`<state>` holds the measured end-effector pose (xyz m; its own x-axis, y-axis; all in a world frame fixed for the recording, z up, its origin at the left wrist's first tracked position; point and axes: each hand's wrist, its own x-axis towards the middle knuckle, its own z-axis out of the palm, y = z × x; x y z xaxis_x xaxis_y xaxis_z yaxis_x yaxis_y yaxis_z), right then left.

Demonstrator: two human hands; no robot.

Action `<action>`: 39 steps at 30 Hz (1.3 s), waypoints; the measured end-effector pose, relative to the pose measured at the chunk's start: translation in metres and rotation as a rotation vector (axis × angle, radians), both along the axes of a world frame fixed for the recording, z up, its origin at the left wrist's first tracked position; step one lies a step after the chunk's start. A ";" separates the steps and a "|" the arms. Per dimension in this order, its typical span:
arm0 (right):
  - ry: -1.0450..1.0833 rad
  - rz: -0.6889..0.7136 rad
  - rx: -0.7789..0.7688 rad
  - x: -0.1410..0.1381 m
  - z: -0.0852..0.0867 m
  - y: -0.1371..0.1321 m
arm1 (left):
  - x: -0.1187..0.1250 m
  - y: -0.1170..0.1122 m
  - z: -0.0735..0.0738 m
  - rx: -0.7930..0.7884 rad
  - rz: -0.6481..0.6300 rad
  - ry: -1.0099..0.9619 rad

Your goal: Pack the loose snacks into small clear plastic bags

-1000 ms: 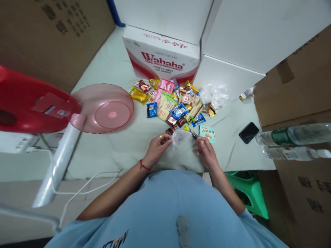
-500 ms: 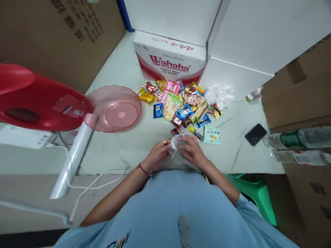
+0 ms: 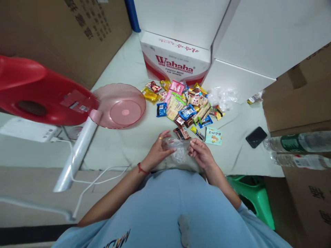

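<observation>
A crumpled clear plastic bag hangs between my hands, close to my body at the table's near edge. With thumb and fingertips, my right hand pinches the bag's right upper edge. On the other side, my left hand is open, thumb and fingers spread apart at the bag's left edge. Just beyond the bag lie a brown snack packet, a thin yellow-and-dark packet and a mint-green pouch. Behind them spreads a heap of wrapped snacks.
A pink translucent plate sits left, beside a red plastic object and a clear roll. More clear plastic bags lie behind right. A phone and bottles are at right; a Wahaha carton stands behind.
The plastic bag, bunched between both hands before, is now spread wider. My left hand's fingers have opened out and my right hand has moved right, pinching the edge.
</observation>
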<state>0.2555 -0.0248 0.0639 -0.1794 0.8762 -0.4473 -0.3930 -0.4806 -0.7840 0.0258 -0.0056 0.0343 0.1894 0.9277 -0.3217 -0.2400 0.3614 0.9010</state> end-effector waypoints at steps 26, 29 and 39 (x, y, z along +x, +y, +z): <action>0.031 -0.226 -0.027 0.044 -0.001 -0.010 | -0.008 0.003 0.015 -0.160 -0.144 -0.287; -0.063 -0.237 -0.039 0.053 -0.001 -0.010 | -0.023 0.002 0.012 -0.205 -0.186 -0.379; -0.416 -0.257 0.051 0.048 -0.018 0.011 | -0.067 0.014 0.012 -0.111 -0.141 0.088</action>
<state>0.3032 -0.0142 0.0461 0.2304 0.8912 -0.3907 -0.1424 -0.3663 -0.9195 -0.0411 0.0081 0.0466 0.2817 0.8520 -0.4413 -0.1025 0.4840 0.8690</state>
